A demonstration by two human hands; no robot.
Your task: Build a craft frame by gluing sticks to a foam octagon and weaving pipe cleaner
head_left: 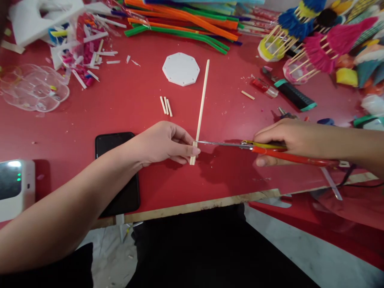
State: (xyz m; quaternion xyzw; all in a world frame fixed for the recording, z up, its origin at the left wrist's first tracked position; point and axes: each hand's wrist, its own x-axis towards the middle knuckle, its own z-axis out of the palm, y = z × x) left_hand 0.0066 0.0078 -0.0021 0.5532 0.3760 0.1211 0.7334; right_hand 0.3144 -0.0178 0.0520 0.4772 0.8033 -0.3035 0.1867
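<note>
Between thumb and fingers, my left hand [171,144] pinches a long thin wooden stick [203,100] together with a short piece of stick [191,160] lying alongside its lower end. My right hand [276,140] is wrapped round the red and yellow handles of a pair of scissors [222,143]. The blade tips reach the long stick just above my left thumb, level with the short piece's top. Several short cut sticks [166,106] lie beyond my left hand. Farther back is a white octagonal plate [181,69] with small holes near its edge.
A black phone [120,200] lies under my left forearm. Pipe cleaners [180,24] are heaped at the back, scraps [87,52] and a clear flower-shaped tray [36,88] at left. A cutter knife [295,95] and stick-and-tassel crafts [318,56] are at right. The table's edge [210,203] runs before me.
</note>
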